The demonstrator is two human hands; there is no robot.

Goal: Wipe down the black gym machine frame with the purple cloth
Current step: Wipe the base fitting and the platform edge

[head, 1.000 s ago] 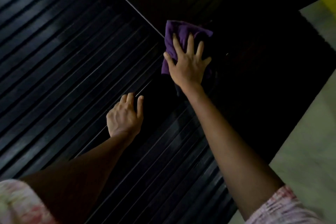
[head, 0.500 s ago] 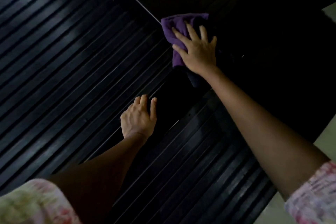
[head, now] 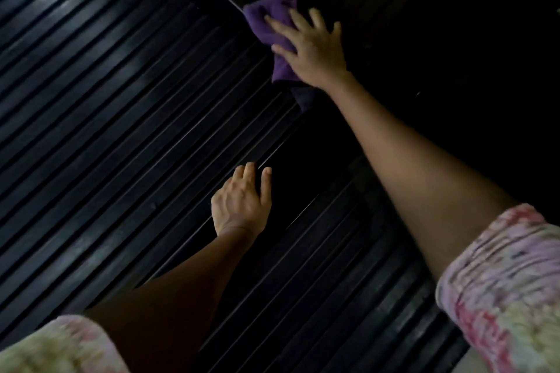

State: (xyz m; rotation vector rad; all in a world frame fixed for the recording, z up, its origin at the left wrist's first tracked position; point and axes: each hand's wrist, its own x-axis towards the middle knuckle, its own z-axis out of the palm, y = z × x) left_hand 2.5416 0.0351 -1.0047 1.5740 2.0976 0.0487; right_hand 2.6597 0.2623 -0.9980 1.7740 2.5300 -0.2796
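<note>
Dim light falls on black ribbed flooring (head: pixel 100 118). On the dark frame (head: pixel 303 160), the right hand (head: pixel 312 48) presses the purple cloth (head: pixel 272 17) with fingers spread flat. The left hand (head: pixel 242 200) rests nearer, fingers loosely extended, holding nothing.

purple cloth (head: pixel 274 23) partly under hand

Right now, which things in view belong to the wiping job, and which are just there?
In the job:
purple cloth
right hand, pressing the cloth flat
black frame
left hand, resting on the frame

Just there:
ribbed black floor mat
patterned sleeves
</note>
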